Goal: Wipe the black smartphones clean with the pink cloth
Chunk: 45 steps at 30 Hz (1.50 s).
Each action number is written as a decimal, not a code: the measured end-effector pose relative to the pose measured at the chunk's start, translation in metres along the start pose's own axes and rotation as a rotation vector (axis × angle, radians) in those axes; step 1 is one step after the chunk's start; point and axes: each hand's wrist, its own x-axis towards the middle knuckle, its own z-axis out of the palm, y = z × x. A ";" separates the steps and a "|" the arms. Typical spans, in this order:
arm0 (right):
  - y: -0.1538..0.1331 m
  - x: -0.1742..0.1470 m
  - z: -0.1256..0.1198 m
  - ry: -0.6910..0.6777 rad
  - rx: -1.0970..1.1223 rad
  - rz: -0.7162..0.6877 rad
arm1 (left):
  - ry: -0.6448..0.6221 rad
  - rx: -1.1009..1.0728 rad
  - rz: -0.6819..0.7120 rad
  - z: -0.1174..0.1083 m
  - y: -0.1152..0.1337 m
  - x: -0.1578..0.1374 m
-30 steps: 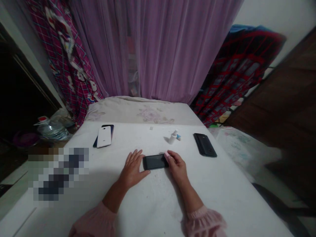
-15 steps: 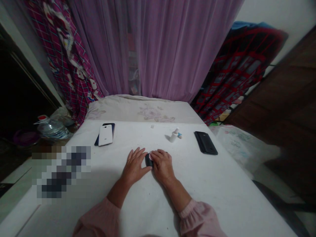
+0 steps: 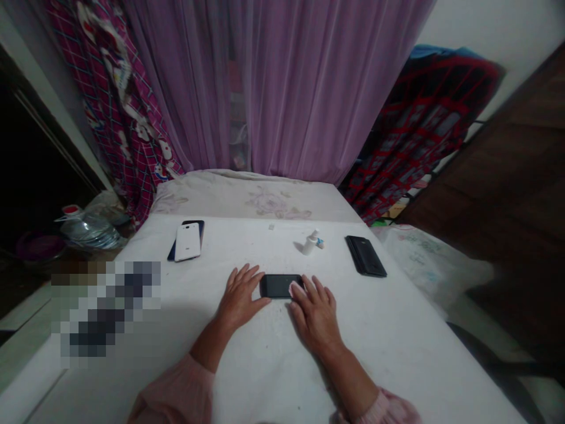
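Note:
A dark smartphone (image 3: 278,286) lies flat and sideways on the white table cover, its screen facing up. My left hand (image 3: 241,297) grips its left end, thumb at the near corner and index finger at the far corner, the other fingers spread on the cover. At the phone's right end, my right hand (image 3: 318,312) presses a small pale pink wad of cloth or tissue (image 3: 292,288) on the screen under its fingertips. Behind the phone stands a small white spray bottle (image 3: 310,242), with a small blue and white item (image 3: 320,242) beside it.
On the left, a white phone (image 3: 188,242) lies partly over a dark blue one (image 3: 202,227). Stacked black phones (image 3: 366,256) lie on the right. A tiny pale square (image 3: 271,227) sits farther back. Purple curtains (image 3: 300,88) hang behind the table; a water jug (image 3: 88,228) stands left.
My right hand has slid rightward along the phone with the pink wad, uncovering most of the screen. My left hand stays at the phone's left end.

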 end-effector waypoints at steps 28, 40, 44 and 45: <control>0.000 0.015 0.009 -0.081 0.003 0.054 | -0.007 -0.003 -0.003 -0.002 0.001 0.001; -0.028 0.024 0.006 -0.116 0.108 -0.113 | 0.017 0.013 0.004 -0.002 0.002 0.000; -0.013 0.020 0.009 -0.046 0.000 0.058 | 0.015 -0.005 0.002 -0.001 0.001 0.000; -0.010 0.020 0.010 -0.034 -0.024 0.102 | 0.016 -0.011 0.002 -0.001 0.001 0.000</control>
